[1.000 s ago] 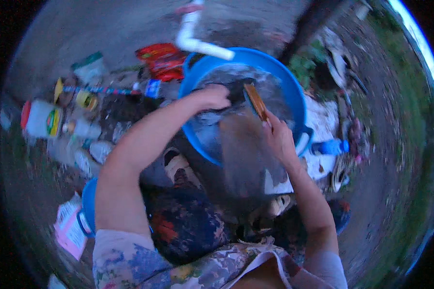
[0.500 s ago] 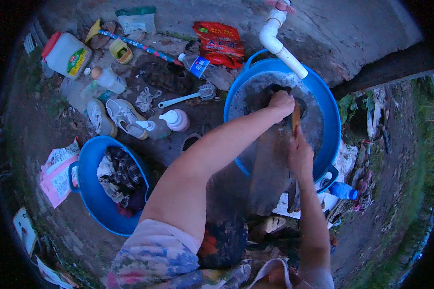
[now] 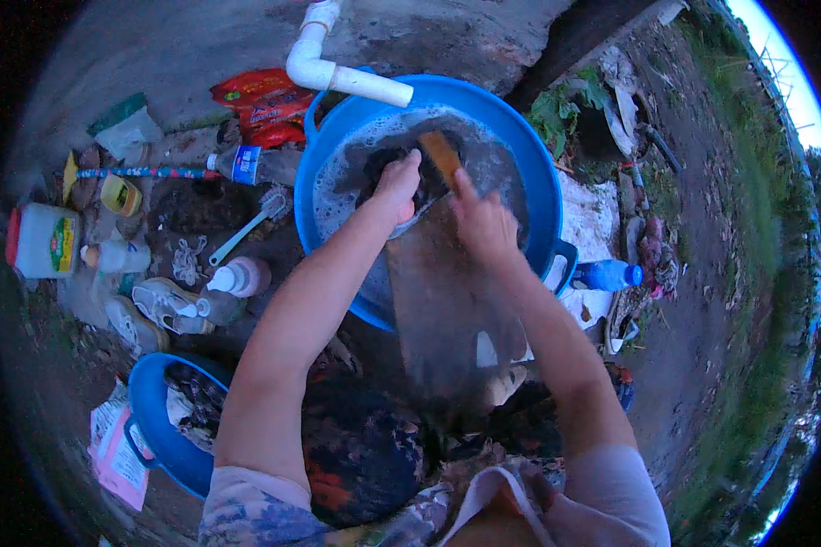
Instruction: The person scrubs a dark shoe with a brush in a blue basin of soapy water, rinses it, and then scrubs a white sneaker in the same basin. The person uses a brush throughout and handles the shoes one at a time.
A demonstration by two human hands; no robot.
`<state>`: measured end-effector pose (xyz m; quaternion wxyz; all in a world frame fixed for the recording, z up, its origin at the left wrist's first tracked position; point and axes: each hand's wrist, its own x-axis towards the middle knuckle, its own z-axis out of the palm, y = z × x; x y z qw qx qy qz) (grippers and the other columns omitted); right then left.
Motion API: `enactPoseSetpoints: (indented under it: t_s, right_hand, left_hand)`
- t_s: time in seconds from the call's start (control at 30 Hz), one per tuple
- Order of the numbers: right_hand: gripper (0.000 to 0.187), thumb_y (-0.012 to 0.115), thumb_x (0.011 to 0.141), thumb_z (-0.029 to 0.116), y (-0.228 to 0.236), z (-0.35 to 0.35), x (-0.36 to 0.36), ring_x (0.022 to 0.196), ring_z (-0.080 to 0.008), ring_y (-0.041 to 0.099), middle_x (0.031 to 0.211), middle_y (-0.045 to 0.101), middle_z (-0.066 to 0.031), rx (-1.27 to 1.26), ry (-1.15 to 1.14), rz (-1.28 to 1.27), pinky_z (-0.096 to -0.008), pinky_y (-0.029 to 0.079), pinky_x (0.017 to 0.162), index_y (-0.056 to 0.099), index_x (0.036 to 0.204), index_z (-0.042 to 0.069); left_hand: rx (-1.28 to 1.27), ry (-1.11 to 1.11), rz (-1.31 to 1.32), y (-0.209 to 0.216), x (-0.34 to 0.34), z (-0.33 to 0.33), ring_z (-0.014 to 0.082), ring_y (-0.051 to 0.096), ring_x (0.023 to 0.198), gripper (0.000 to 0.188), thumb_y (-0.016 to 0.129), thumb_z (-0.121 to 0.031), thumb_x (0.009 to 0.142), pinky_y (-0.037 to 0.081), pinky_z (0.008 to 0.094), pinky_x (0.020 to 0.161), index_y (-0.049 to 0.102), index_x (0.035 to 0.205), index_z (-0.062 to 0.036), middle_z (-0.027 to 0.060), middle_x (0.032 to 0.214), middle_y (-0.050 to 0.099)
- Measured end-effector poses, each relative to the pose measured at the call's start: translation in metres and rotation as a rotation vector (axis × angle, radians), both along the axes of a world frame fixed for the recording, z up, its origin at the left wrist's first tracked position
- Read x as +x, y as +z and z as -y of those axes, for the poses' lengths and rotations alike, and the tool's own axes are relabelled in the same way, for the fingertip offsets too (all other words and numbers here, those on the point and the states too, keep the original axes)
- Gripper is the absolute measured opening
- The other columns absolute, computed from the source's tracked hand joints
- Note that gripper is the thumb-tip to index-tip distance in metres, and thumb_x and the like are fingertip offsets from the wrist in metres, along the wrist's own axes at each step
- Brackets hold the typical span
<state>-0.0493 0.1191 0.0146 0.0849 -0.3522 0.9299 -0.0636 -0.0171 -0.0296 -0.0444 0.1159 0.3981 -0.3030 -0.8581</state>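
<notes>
A large blue tub [image 3: 540, 173] of sudsy grey water stands in front of me, with a worn wooden board [image 3: 438, 292] sloping from it toward my knees. My left hand [image 3: 398, 187] is closed on a dark wet item with a pale edge [image 3: 426, 190] at the board's upper end; its kind is hard to make out, though it could be a shoe. My right hand [image 3: 483, 219], slightly blurred, grips a wooden scrubbing brush [image 3: 441, 157]. The brush is tilted just right of the dark item, and its bristles are hidden.
A white pipe [image 3: 365, 84] juts over the tub's far rim. On the left are a white-handled brush [image 3: 246, 232], a pump bottle [image 3: 242, 276], pale shoes [image 3: 160, 305] and a smaller blue basket of clothes [image 3: 160, 415]. A blue bottle [image 3: 607, 274] lies right of the tub.
The view has swung right, so the surroundings sit further left. My right hand has raised the brush from near the left wrist to beside the dark item; my left hand keeps its hold.
</notes>
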Motion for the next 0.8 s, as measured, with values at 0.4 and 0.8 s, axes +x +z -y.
enactPoseSetpoints:
  t_s: [0.4, 0.8]
  right_hand:
    - [0.053, 0.051, 0.083, 0.034, -0.056, -0.024, -0.071, 0.107, -0.0365, 0.055, 0.116, 0.057, -0.0184, -0.012, -0.340, 0.415, -0.0418, 0.043, 0.091, 0.042, 0.132, 0.016]
    - [0.043, 0.046, 0.089, 0.032, 0.000, 0.009, -0.039, 0.079, -0.0422, 0.061, 0.086, 0.064, -0.0217, -0.140, -0.039, 0.052, -0.0516, 0.047, 0.076, 0.046, 0.129, 0.018]
  left_hand:
    - [0.016, -0.006, -0.115, 0.005, 0.003, -0.004, 0.0239, 0.056, 0.091, 0.029, 0.055, -0.019, 0.080, 0.046, 0.0378, 0.082, 0.056, 0.101, 0.0006, 0.0128, 0.099, 0.059]
    - [0.014, -0.042, -0.081, 0.020, 0.007, -0.011, 0.0266, 0.052, 0.107, 0.047, 0.049, -0.038, 0.089, 0.041, 0.0392, 0.093, 0.048, 0.121, -0.0035, 0.0120, 0.120, 0.054]
